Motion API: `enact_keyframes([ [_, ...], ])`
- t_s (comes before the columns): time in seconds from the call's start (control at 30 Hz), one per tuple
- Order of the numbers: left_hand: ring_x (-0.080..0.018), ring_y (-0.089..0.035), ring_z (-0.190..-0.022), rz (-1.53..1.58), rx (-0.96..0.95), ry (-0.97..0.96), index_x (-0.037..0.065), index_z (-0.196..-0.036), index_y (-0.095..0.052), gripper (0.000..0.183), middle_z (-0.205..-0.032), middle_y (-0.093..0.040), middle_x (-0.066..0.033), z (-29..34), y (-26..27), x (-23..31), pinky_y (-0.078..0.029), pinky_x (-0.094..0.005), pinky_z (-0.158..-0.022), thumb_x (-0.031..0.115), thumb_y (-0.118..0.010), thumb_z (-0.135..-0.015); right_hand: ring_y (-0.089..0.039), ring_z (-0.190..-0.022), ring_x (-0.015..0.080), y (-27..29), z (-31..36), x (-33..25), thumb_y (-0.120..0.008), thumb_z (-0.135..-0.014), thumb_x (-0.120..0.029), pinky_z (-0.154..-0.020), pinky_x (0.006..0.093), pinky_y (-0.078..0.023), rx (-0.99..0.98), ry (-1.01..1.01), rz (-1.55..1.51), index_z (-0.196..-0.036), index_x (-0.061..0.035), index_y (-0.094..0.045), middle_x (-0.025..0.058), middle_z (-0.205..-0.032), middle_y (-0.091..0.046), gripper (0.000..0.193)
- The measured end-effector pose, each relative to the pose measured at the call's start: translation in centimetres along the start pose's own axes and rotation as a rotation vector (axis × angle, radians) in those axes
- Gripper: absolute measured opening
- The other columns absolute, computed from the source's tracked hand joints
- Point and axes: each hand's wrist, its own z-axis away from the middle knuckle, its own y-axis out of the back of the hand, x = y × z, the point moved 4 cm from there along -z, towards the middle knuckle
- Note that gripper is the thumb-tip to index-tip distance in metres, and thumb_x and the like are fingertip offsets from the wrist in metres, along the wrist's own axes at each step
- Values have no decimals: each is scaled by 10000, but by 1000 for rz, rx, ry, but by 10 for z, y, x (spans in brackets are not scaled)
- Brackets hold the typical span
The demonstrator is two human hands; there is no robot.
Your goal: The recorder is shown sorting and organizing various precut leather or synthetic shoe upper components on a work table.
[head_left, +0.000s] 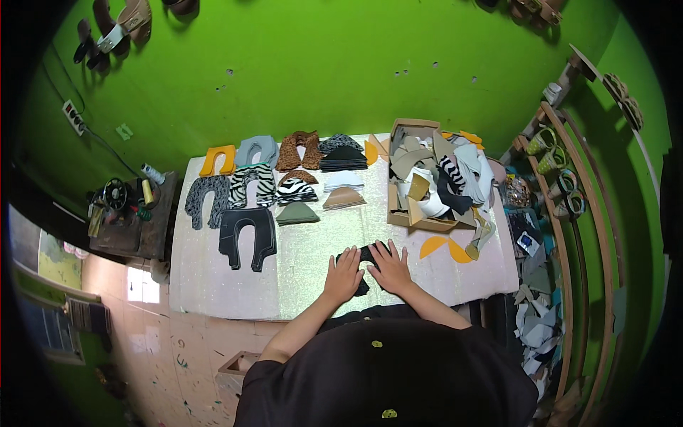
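While both hands were down near the front edge of the counter (pixel 313 267), neither gripped anything: left hand (pixel 344 275) palm down, fingers straight, lying on the left side of a black piece (pixel 367 253); right hand (pixel 390 268) likewise flat, on its right side. Black piece lay on the counter directly in front of the person, mostly covered; dark parts showed between the hands and below the left one. Full outline couldn't be made out.

Back left of the counter: U-shaped pieces, legs toward the person. Yellow set (pixel 218 151), grey-blue stack (pixel 257 143) and leopard-print stack (pixel 300 136) sat along the rear; grey patterned stack (pixel 208 183) and zebra-print stack (pixel 253 171) came next, black U-shaped stack (pixel 246 215) nearest the person.

Half-round stacks sat right of those: black (pixel 343 161), white (pixel 344 183), tan (pixel 344 198), green (pixel 297 214), plus printed ones.

Right rear: open cardboard box (pixel 393 203) heaped with mixed scraps (pixel 430 203), some spilling over its right side. Two yellow rounded pieces (pixel 459 251) lay in front of the box, right of the right hand, apart from it.
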Motion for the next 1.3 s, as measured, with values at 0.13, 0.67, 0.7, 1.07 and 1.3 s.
enact_keyframes([
  [0.13, -312, -259, -1350, 17, -49, 30, 38, -1377, -339, 576, -1443, -320, -141, -7, 3, 0, -164, -593, -1050, 380, -415, -920, -248, -1313, 364, 23, -1, -3, -493, -886, -379, -1020, 622, -142, 133, 6, -106, -1311, -153, -429, 134, -1392, -342, 485],
  [0.67, -354, -243, -1349, 261, 231, 104, 104, -1214, -566, 378, -1408, -371, -162, -27, 49, 29, -57, -627, -1042, 307, -491, -904, -431, -1163, 260, 132, -61, 153, -644, -724, -350, -988, 606, -202, 506, -613, -26, -1170, -123, -568, 77, -1156, -555, 506],
  [0.7, -354, -243, -1349, 260, 234, 107, 104, -1214, -566, 378, -1408, -371, -162, -26, 48, 28, -57, -627, -1042, 307, -491, -904, -431, -1167, 267, 130, -66, 156, -636, -727, -368, -990, 608, -199, 465, -688, -35, -1193, -121, -552, 83, -1174, -548, 534],
  [1.07, -346, -250, -1350, 312, 235, 141, 111, -1130, -622, 322, -1390, -395, -163, -22, 46, 21, -56, -620, -1048, 291, -523, -883, -546, -1025, 274, 144, -55, 176, -528, -822, -311, -953, 578, -219, 615, -718, -92, -992, -73, -638, 123, -1009, -635, 312],
  [1.3, -349, -266, -1342, 379, 297, 137, 119, -1107, -635, 289, -1352, -432, -159, -26, 63, 19, -56, -599, -1059, 255, -544, -869, -583, -740, 144, 208, -13, 146, -627, -794, -101, -660, 280, -458, 956, -248, -631, -1005, -7, -557, 89, -807, -619, 242],
])
